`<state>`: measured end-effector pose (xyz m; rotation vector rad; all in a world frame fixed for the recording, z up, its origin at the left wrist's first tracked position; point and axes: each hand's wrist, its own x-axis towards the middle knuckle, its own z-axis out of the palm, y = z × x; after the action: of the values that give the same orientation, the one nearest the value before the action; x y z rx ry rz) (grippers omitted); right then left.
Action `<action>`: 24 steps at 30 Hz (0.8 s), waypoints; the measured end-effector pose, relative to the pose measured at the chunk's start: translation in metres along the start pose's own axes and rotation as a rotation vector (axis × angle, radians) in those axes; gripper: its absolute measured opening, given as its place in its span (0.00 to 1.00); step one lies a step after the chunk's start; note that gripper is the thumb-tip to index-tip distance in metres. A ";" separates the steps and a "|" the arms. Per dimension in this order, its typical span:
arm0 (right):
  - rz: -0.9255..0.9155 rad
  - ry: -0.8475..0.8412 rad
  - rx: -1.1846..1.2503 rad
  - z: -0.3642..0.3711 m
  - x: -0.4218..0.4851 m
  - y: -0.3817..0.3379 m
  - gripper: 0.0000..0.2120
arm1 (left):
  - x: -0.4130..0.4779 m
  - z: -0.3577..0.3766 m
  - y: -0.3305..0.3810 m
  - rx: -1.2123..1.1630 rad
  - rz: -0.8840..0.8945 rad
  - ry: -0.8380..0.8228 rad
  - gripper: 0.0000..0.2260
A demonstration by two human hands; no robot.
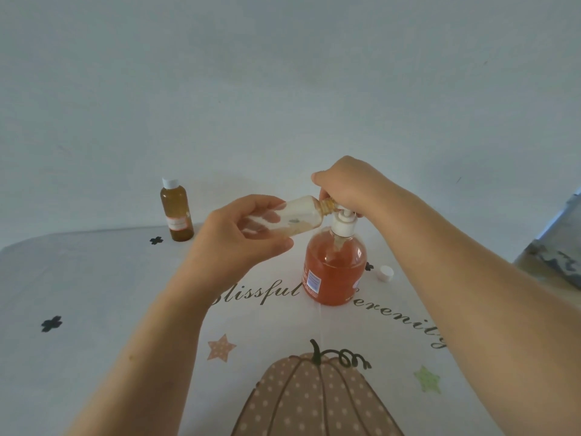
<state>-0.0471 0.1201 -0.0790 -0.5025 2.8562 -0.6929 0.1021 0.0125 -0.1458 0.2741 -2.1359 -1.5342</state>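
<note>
Head view. We see the left hand point(242, 234) holding the small clear bottle point(298, 215) on its side above the table, thumb below and fingers curled round its base. Its open neck meets the pump head point(344, 223). The right hand point(349, 187) sits on that pump head, fingers curled down around it. The pump bottle point(334, 272), filled with orange liquid, stands upright on the printed tablecloth point(94, 294). A white cap point(385, 273) lies near its right; an amber bottle point(176, 212) stands far left.
</note>
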 end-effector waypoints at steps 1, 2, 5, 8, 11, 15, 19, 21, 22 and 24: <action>-0.004 0.004 -0.005 -0.002 0.002 0.001 0.15 | -0.001 0.000 0.001 -0.002 0.003 0.004 0.19; -0.006 0.000 -0.008 -0.002 0.000 0.000 0.16 | -0.001 0.001 0.002 -0.002 0.006 0.006 0.19; -0.024 -0.016 -0.029 -0.005 -0.004 -0.001 0.16 | -0.002 0.001 0.004 0.006 0.013 0.011 0.20; -0.032 -0.074 -0.047 -0.006 -0.005 -0.002 0.17 | -0.003 0.000 0.004 0.013 0.013 0.015 0.19; -0.099 -0.044 0.031 -0.003 -0.003 0.003 0.17 | -0.001 0.000 0.001 0.024 0.009 0.002 0.20; -0.090 -0.046 0.016 0.003 -0.004 0.007 0.17 | 0.002 -0.003 -0.001 0.055 -0.002 -0.025 0.19; -0.098 -0.058 0.007 0.008 -0.001 0.009 0.17 | 0.002 -0.005 -0.003 0.079 -0.009 -0.048 0.18; -0.058 -0.083 -0.026 0.009 0.003 0.008 0.16 | 0.002 -0.004 -0.004 0.077 -0.009 -0.047 0.19; -0.039 -0.100 -0.038 0.009 0.003 0.007 0.16 | 0.002 -0.003 -0.004 0.077 -0.008 -0.047 0.19; -0.031 -0.116 -0.029 0.005 0.003 0.006 0.14 | 0.001 -0.003 -0.003 0.063 -0.003 -0.041 0.19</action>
<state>-0.0500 0.1222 -0.0864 -0.5721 2.7599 -0.6068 0.1025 0.0085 -0.1471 0.2701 -2.2190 -1.4880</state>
